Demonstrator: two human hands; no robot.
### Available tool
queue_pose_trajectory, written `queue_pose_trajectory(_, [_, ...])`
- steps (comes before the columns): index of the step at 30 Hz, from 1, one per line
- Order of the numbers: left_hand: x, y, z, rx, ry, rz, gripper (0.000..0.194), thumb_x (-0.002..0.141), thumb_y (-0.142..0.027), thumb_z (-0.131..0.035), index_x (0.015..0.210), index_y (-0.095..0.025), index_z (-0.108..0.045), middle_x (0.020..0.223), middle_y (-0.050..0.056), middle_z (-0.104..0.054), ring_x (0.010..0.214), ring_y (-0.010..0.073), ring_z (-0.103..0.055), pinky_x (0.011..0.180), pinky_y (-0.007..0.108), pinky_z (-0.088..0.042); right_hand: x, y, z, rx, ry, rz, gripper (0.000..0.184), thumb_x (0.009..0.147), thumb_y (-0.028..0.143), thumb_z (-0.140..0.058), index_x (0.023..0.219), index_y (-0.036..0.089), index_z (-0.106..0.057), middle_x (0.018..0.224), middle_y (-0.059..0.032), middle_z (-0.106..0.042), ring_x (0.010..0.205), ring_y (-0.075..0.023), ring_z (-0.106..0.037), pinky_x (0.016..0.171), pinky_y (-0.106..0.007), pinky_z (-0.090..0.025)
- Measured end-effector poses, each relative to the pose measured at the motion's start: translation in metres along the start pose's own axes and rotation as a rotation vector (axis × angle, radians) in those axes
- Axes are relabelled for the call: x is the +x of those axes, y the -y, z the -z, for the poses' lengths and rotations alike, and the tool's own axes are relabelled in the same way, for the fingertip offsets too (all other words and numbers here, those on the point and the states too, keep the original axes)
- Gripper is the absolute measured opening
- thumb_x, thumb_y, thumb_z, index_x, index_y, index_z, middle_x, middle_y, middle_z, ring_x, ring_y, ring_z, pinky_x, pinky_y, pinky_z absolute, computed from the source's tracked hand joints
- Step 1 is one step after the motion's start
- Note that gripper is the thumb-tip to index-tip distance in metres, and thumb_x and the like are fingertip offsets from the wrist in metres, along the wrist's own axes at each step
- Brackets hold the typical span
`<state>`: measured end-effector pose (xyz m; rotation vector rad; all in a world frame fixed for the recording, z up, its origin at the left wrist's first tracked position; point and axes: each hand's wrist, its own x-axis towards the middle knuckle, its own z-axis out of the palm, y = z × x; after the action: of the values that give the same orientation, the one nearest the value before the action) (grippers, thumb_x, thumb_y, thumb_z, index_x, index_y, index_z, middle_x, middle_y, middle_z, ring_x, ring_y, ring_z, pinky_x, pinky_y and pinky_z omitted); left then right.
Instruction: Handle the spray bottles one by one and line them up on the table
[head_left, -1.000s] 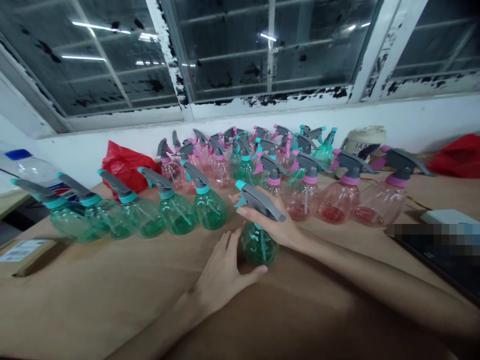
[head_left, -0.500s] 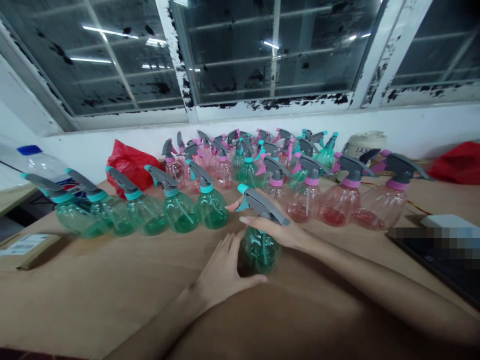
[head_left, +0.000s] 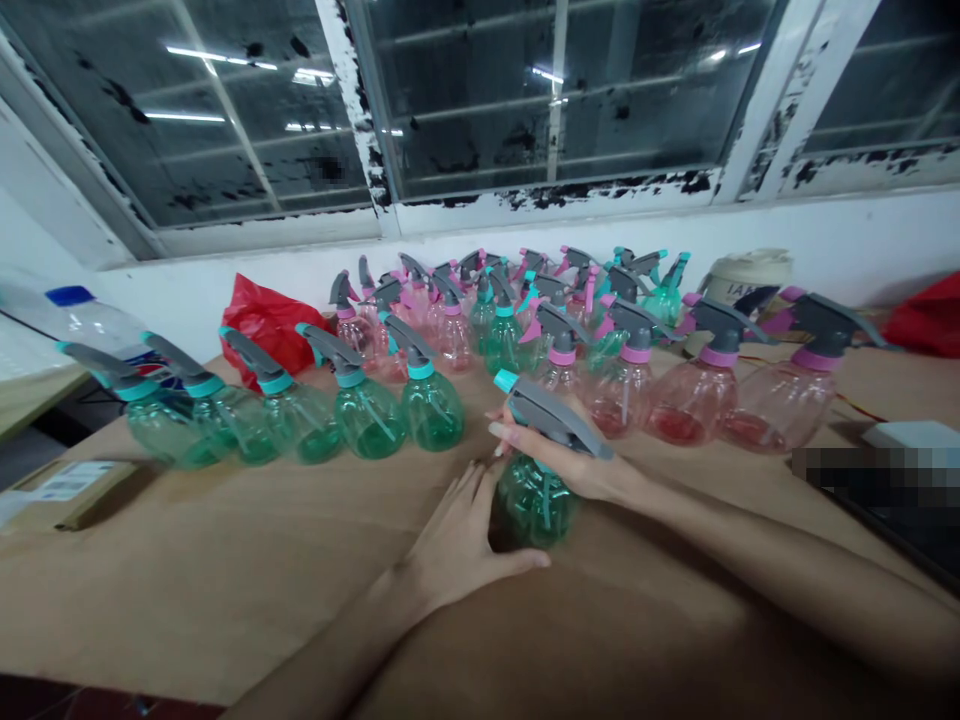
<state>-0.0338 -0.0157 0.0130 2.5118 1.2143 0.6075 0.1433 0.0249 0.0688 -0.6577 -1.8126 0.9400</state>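
A green spray bottle with a grey and turquoise trigger head stands on the table in front of me. My right hand is closed around its neck, just under the trigger head. Low on the bottle's left side, my left hand cups the body, fingers toward the back and thumb along the front of the base. A gap shows between the palm and the bottle. To the left is a row of several green spray bottles with some green liquid. Several pink spray bottles line up to the right.
More pink and green bottles crowd the back by the wall. Red plastic bags lie left and far right. A small carton, a blue-capped bottle, a pale container and a dark flat object surround the wooden table.
The view has shifted a little. Both hands stay at the green spray bottle, and its trigger head points slightly differently. The rows of bottles have not been moved.
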Motion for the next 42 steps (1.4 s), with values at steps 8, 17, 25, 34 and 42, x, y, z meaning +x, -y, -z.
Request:
queue_pose_trajectory(8, [-0.002, -0.002, 0.0, -0.025, -0.022, -0.01, 0.095, 0.076, -0.055, -0.07, 0.147, -0.019, -0.019, 0.147, 0.018, -0.035, 0.135, 0.0361, -0.032, 0.108, 0.055, -0.028, 0.002, 0.007, 0.004, 0.06, 0.083, -0.011, 0.024, 0.083, 0.043, -0.062, 0.097, 0.024, -0.063, 0.094, -0.0006, -0.067, 0.059, -0.01, -0.052, 0.064, -0.028, -0.046])
queue_pose_trajectory(17, [-0.004, -0.008, -0.002, -0.033, -0.075, 0.124, 0.084, 0.07, -0.056, -0.072, 0.136, -0.017, -0.035, 0.127, 0.018, -0.052, 0.122, 0.0392, -0.047, 0.098, 0.058, -0.038, -0.004, 0.002, 0.003, -0.166, -0.011, 0.025, 0.04, 0.077, 0.047, -0.064, 0.111, 0.026, -0.065, 0.074, 0.0011, -0.063, 0.062, -0.0145, -0.053, 0.054, -0.029, -0.043])
queue_pose_trajectory(25, [-0.001, -0.004, 0.002, -0.021, -0.161, 0.185, 0.073, 0.076, -0.052, -0.07, 0.134, -0.022, -0.037, 0.127, 0.013, -0.054, 0.118, 0.0355, -0.051, 0.094, 0.054, -0.042, -0.025, 0.0, 0.007, -0.441, -0.081, -0.036, 0.049, 0.07, 0.054, -0.071, 0.106, 0.021, -0.062, 0.098, -0.0055, -0.067, 0.09, -0.0233, -0.062, 0.078, -0.038, -0.05])
queue_pose_trajectory(34, [0.014, 0.009, 0.012, 0.179, -0.236, 0.171, 0.067, 0.085, -0.058, -0.057, 0.135, -0.017, -0.039, 0.121, 0.013, -0.055, 0.116, 0.0325, -0.051, 0.095, 0.049, -0.041, -0.015, -0.011, 0.009, -0.792, -0.185, 0.006, 0.05, 0.077, 0.055, -0.064, 0.108, 0.016, -0.06, 0.108, -0.0122, -0.064, 0.106, -0.0294, -0.058, 0.088, -0.046, -0.049])
queue_pose_trajectory(42, [-0.002, 0.014, 0.014, 0.286, -0.271, 0.195, 0.047, 0.091, -0.037, -0.051, 0.132, -0.016, -0.041, 0.117, 0.012, -0.053, 0.111, 0.0301, -0.051, 0.095, 0.047, -0.042, 0.024, -0.024, 0.002, -0.925, -0.212, -0.053, 0.064, 0.076, 0.058, -0.064, 0.116, 0.008, -0.057, 0.108, -0.0184, -0.065, 0.107, -0.0338, -0.057, 0.082, -0.043, -0.05])
